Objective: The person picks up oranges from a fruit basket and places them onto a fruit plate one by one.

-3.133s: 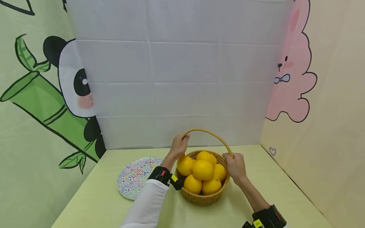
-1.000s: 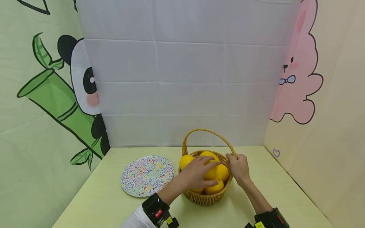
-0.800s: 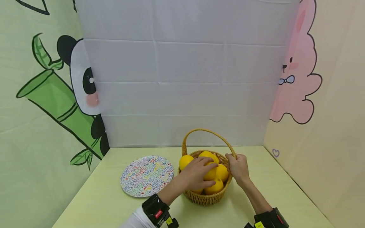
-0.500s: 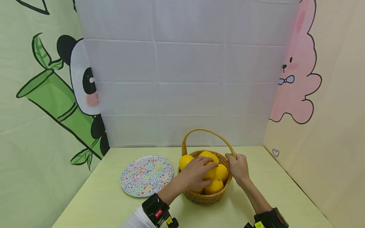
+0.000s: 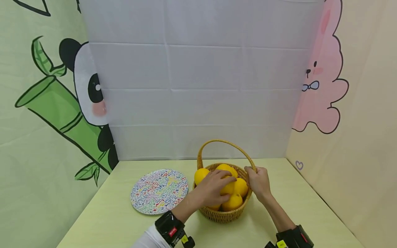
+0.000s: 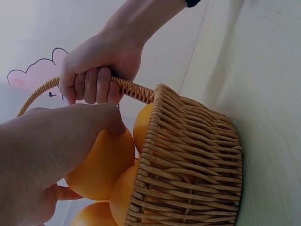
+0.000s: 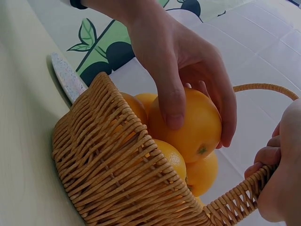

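A wicker basket (image 5: 221,217) with an arched handle (image 5: 221,141) stands on the table, piled with several oranges (image 5: 232,202). My left hand (image 5: 214,187) reaches in from the left and grips the topmost orange (image 7: 190,127). In the right wrist view its thumb and fingers curl round that fruit, which sits on the pile among the others. My right hand (image 5: 258,182) is wrapped round the lower right part of the handle, just above the rim; the left wrist view shows its curled fingers (image 6: 91,87). The left hand hides part of the pile in the head view.
A round flat board (image 5: 159,191) with a multicoloured squiggle pattern lies on the pale yellow table (image 5: 102,213), left of the basket. A pale grey sheet (image 5: 201,75) hangs behind the table. Cartoon-printed walls stand on both sides.
My left hand has left the handle's left side and come down onto the oranges; over the last second its thumb has drawn in onto the top one. The right hand keeps its grip.
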Demonstrator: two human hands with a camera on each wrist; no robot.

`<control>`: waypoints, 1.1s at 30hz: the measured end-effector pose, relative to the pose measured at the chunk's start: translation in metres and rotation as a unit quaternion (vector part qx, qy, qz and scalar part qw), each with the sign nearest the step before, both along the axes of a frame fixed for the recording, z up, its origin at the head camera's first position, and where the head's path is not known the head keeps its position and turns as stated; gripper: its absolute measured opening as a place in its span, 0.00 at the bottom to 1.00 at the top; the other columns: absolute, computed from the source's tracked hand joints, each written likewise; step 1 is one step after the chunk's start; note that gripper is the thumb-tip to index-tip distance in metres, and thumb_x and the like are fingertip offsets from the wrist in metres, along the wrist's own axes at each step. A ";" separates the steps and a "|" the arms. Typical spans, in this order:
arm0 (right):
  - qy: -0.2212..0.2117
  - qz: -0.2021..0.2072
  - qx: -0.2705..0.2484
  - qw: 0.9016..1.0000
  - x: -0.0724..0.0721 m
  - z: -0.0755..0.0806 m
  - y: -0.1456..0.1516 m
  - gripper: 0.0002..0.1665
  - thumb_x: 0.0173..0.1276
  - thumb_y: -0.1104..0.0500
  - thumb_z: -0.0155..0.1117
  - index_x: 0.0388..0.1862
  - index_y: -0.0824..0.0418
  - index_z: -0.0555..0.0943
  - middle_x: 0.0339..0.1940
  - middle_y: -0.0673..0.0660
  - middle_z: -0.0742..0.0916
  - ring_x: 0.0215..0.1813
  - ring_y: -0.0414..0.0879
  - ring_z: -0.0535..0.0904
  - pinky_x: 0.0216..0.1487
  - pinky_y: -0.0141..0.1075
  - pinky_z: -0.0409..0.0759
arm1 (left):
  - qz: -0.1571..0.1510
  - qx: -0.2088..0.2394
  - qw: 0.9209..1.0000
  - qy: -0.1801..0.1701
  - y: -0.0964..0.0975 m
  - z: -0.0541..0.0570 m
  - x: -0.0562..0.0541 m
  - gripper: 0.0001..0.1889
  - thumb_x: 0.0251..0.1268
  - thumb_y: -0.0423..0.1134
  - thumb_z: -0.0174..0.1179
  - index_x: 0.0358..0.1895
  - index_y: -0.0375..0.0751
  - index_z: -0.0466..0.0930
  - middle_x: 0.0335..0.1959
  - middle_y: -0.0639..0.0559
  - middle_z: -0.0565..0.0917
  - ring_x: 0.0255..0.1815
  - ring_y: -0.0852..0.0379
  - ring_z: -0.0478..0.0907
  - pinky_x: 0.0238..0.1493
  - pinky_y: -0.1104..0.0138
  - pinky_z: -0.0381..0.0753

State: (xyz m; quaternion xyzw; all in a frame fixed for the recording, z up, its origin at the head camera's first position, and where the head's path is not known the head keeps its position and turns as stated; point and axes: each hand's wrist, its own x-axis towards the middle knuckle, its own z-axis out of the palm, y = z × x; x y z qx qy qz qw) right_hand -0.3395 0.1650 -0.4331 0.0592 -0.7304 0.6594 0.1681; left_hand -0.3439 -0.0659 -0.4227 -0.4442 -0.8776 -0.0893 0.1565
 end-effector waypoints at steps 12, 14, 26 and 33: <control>-0.002 -0.005 0.001 1.000 0.001 0.000 -0.001 0.33 0.86 0.60 0.58 0.13 0.58 0.68 0.08 0.45 0.68 0.12 0.37 0.59 0.15 0.29 0.56 | -0.025 0.040 0.999 -0.007 -0.001 -0.003 -0.001 0.29 0.73 0.47 0.75 0.75 0.51 0.83 0.75 0.48 0.84 0.79 0.47 0.78 0.85 0.50 0.76; -0.001 -0.005 0.002 1.000 0.001 0.001 -0.001 0.33 0.86 0.60 0.58 0.13 0.57 0.68 0.08 0.45 0.68 0.12 0.37 0.59 0.15 0.28 0.56 | -0.032 0.050 0.998 -0.007 -0.001 -0.003 0.000 0.29 0.73 0.47 0.76 0.75 0.50 0.83 0.75 0.48 0.84 0.78 0.47 0.78 0.85 0.50 0.77; 0.001 -0.001 0.004 1.000 0.001 0.001 0.000 0.33 0.86 0.60 0.57 0.13 0.57 0.68 0.08 0.45 0.68 0.12 0.37 0.59 0.15 0.28 0.57 | -0.050 0.102 0.994 -0.002 -0.010 0.007 0.001 0.28 0.72 0.44 0.75 0.73 0.50 0.84 0.74 0.48 0.85 0.78 0.46 0.80 0.83 0.49 0.79; 0.006 0.000 0.006 1.000 -0.001 -0.001 0.000 0.34 0.87 0.60 0.57 0.13 0.57 0.67 0.08 0.45 0.68 0.12 0.37 0.59 0.15 0.28 0.56 | -0.055 0.144 0.988 0.004 -0.024 0.016 0.000 0.27 0.70 0.41 0.77 0.71 0.46 0.86 0.73 0.44 0.85 0.77 0.43 0.81 0.78 0.49 0.85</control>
